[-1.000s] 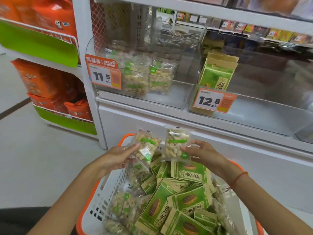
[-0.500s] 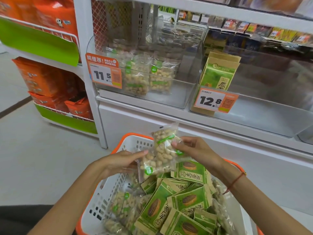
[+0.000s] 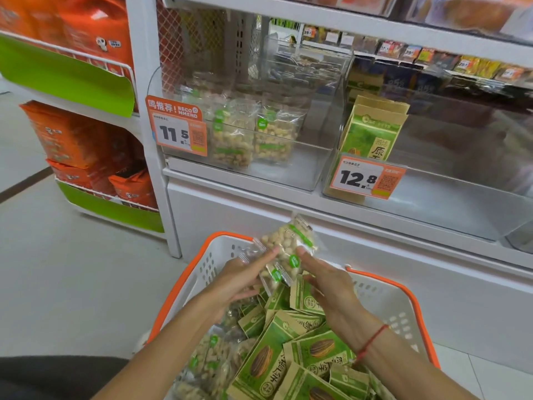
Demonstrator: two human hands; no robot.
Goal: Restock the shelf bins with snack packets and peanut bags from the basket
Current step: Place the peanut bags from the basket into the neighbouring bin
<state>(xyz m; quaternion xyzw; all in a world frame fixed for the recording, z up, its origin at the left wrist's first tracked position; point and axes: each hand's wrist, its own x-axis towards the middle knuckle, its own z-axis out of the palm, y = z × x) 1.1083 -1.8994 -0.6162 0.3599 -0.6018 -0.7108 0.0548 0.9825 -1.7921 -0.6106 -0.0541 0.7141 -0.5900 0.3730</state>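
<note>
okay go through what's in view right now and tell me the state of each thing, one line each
Left hand: grip on the peanut bags, over the basket.
Right hand: grip on the same bags.
Peanut bags: stacked together, lifted, tilted.
Basket: still piled with green seed packets and more peanut bags.
Left bin: partly stocked, a few bags upright.
Right bin: nearly bare, green packets at its left end.

"RECOMMEND 11.5" tag (image 3: 176, 126) on peanut bin (image 3: 288, 174); "12.8" tag (image 3: 366, 178) on neighbouring bin (image 3: 461, 203).
</note>
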